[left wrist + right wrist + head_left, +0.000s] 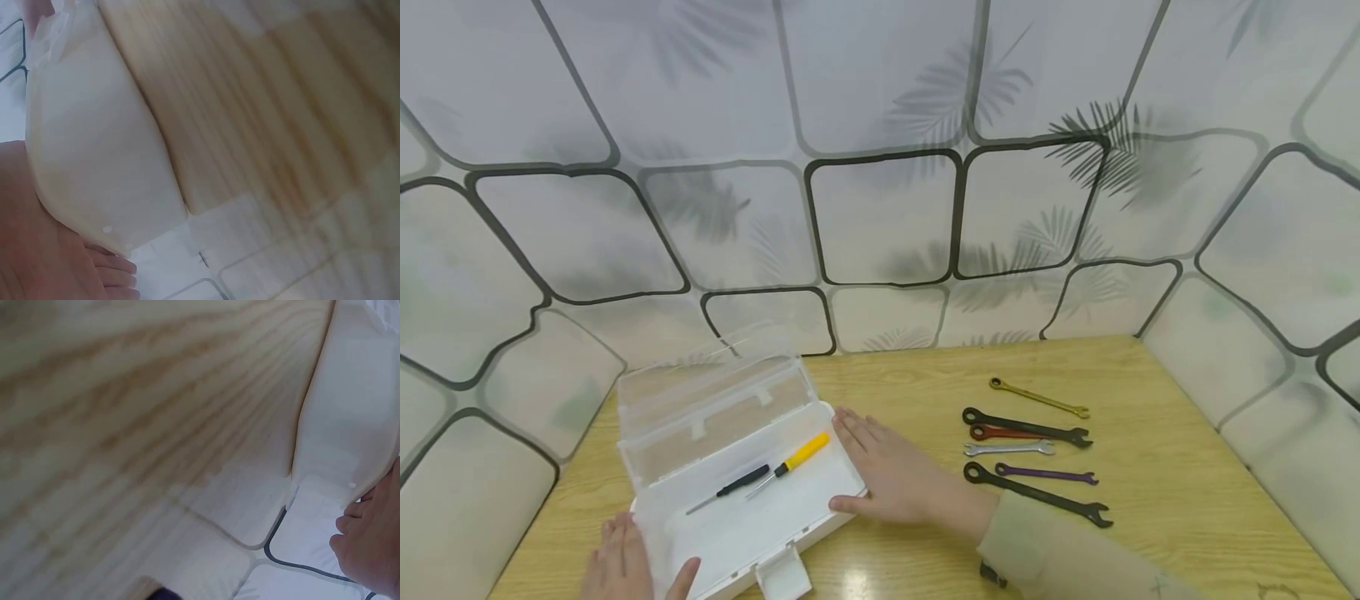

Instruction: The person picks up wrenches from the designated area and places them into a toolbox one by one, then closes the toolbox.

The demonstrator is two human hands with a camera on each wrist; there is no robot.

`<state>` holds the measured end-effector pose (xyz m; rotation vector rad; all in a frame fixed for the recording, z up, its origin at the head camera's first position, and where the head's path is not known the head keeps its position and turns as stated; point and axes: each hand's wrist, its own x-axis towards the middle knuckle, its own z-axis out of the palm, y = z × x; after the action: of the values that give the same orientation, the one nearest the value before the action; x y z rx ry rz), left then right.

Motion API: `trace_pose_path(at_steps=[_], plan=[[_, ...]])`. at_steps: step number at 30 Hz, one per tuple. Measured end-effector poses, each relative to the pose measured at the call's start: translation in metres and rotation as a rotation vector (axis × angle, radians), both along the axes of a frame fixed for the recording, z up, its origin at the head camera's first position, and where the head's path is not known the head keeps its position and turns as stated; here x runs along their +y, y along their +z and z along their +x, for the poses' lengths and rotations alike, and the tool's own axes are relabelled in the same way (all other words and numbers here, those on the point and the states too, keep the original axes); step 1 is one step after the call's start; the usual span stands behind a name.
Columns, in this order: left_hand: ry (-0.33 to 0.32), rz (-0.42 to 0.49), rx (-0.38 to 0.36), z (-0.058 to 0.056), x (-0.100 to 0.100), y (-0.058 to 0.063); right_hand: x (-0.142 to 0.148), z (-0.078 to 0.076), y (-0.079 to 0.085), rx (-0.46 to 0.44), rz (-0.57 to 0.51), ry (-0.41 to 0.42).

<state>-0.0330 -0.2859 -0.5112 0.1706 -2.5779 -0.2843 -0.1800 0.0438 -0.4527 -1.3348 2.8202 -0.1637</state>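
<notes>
Wood-grained counter (pixel 895 387) carries a smooth white plastic box (pixel 752 533) at seven o'clock, clear lid (pixel 715 417) raised. Straight-fingered, the left grip (pixel 621 558) and right grip (pixel 895 471) rest against its eight and three o'clock ends, clasping nothing. Slender wrenches (pixel 1011 448) lie at four o'clock; two screwdrivers (pixel 805 452) inside.

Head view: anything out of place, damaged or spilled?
Minor only: the red wrench's right end is hidden beneath the upper black wrench, and the open white box sits askew to the table. No spill or damage visible.
</notes>
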Motion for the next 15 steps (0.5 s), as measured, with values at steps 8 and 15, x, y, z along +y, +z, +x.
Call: trace_pose_path(at_steps=[8,15], plan=[[-0.087,-0.058,-0.043,-0.002,-0.016,0.003,-0.001,0.012,-0.001,0.009,0.006,-0.024],[-0.175,-0.126,-0.143,-0.007,-0.031,0.009,0.0,0.02,-0.001,0.015,0.024,-0.034]])
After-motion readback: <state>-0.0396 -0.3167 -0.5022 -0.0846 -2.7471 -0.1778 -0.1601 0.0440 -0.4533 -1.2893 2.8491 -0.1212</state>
